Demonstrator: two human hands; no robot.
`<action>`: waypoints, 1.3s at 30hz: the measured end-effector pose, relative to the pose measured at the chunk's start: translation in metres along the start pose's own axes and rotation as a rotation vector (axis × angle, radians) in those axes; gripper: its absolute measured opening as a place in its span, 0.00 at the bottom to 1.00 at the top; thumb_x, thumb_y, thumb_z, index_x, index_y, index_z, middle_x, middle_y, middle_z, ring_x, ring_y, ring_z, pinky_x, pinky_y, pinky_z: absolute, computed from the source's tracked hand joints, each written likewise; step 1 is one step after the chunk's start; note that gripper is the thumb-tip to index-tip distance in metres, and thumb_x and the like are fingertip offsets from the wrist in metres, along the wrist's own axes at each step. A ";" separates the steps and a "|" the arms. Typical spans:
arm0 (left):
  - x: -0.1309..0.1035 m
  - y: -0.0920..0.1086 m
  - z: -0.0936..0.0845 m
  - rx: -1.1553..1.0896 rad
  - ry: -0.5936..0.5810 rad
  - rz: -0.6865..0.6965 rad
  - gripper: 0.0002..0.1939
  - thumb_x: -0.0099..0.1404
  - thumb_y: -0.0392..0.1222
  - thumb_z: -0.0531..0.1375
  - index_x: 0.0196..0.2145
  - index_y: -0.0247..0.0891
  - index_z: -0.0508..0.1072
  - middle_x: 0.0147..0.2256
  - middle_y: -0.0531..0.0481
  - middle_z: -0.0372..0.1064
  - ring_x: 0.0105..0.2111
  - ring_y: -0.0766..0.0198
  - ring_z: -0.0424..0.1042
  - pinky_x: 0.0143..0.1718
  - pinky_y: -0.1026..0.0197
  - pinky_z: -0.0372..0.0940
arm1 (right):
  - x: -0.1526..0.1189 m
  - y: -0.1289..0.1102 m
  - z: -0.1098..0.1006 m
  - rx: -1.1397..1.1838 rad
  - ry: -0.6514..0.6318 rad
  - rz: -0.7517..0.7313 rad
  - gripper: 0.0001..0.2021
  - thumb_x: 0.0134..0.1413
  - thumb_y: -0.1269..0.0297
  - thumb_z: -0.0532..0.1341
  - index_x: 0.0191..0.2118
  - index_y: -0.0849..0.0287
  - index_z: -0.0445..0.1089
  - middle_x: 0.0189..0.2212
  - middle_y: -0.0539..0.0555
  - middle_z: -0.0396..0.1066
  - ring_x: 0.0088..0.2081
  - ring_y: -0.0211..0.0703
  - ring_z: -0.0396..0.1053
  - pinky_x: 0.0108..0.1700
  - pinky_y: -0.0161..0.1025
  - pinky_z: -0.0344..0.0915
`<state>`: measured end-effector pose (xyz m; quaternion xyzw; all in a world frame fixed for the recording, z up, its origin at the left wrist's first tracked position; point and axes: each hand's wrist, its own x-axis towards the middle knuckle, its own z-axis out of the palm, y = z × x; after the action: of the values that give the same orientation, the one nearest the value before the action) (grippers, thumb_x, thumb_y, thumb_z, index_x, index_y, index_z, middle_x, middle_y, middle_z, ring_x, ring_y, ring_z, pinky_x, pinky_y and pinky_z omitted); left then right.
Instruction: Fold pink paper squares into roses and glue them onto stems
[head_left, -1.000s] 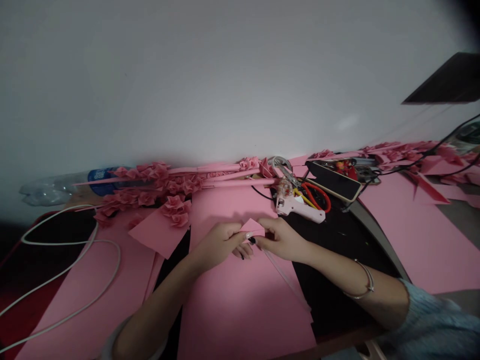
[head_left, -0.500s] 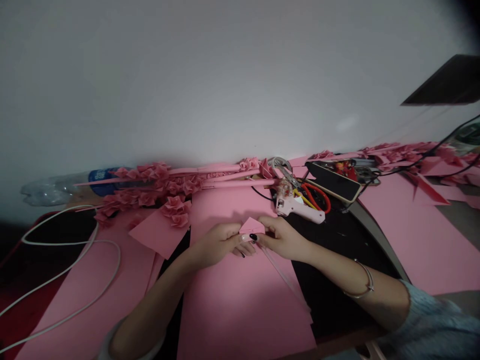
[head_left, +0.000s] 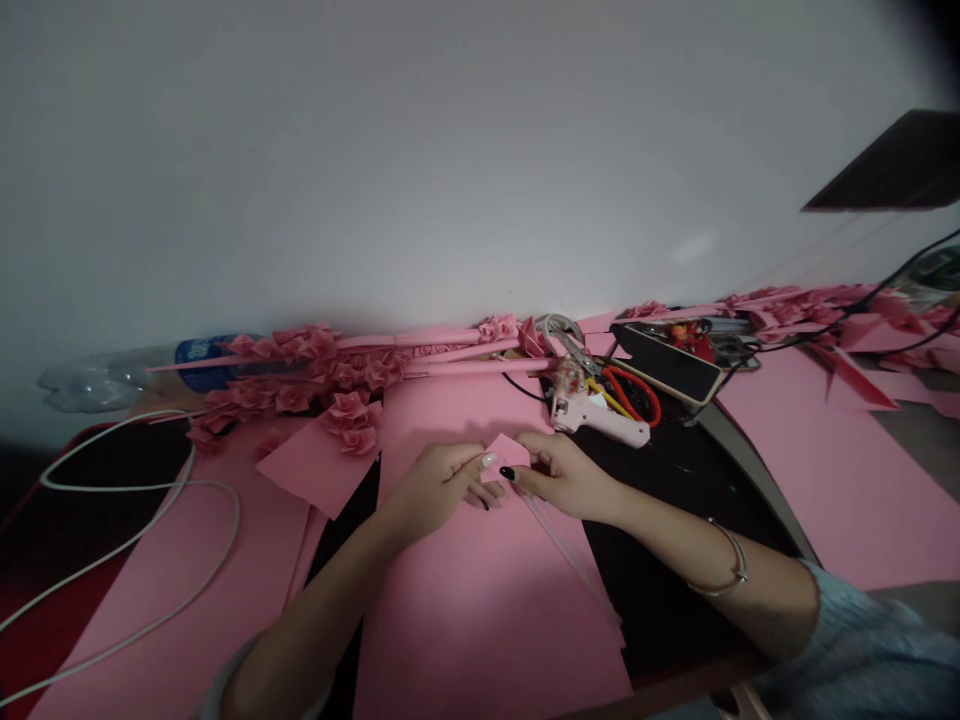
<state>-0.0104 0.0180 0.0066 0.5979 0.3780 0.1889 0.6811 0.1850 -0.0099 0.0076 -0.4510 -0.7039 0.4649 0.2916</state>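
A small folded piece of pink paper is held up between both hands, its pointed top facing away from me. My left hand pinches its left side, with the thumb lying on the front face and the other fingers curled behind. On the right side, my right hand grips it with the thumb, dark-nailed, pressed on the lower front. Beneath the hands lies a large pink paper sheet. Just beyond my right hand rests a pale pink glue gun.
Several pink paper flowers lie at the left, by a clear plastic bottle. Red-handled pliers and a phone sit at the back right. A white cable loops at the left. The wall rises behind.
My left thumb has slid up and left along the paper, away from the right thumb. The right hand stays almost still on the folded paper.
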 end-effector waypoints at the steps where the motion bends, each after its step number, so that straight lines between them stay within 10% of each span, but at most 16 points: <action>1: 0.000 0.000 0.000 0.009 0.000 0.004 0.17 0.67 0.49 0.53 0.30 0.34 0.72 0.27 0.46 0.77 0.29 0.61 0.78 0.33 0.61 0.72 | 0.000 0.000 0.000 0.011 0.000 0.000 0.08 0.58 0.68 0.56 0.28 0.59 0.61 0.18 0.45 0.64 0.17 0.30 0.56 0.18 0.28 0.52; 34: 0.003 -0.007 0.001 0.107 0.102 0.095 0.13 0.64 0.44 0.57 0.23 0.36 0.68 0.24 0.53 0.71 0.30 0.60 0.78 0.33 0.62 0.72 | 0.000 0.000 -0.002 -0.102 -0.002 -0.063 0.11 0.56 0.69 0.58 0.24 0.58 0.58 0.16 0.42 0.51 0.18 0.30 0.48 0.19 0.30 0.45; 39: 0.006 -0.006 0.000 -0.038 0.132 0.080 0.10 0.62 0.45 0.58 0.29 0.36 0.72 0.26 0.52 0.73 0.27 0.63 0.77 0.32 0.62 0.73 | -0.001 0.008 0.005 -0.022 0.119 -0.052 0.06 0.55 0.66 0.61 0.37 0.58 0.63 0.24 0.46 0.61 0.22 0.33 0.56 0.22 0.31 0.53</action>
<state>-0.0079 0.0208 -0.0004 0.5857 0.3943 0.2619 0.6579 0.1844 -0.0113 -0.0012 -0.4626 -0.7017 0.4218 0.3401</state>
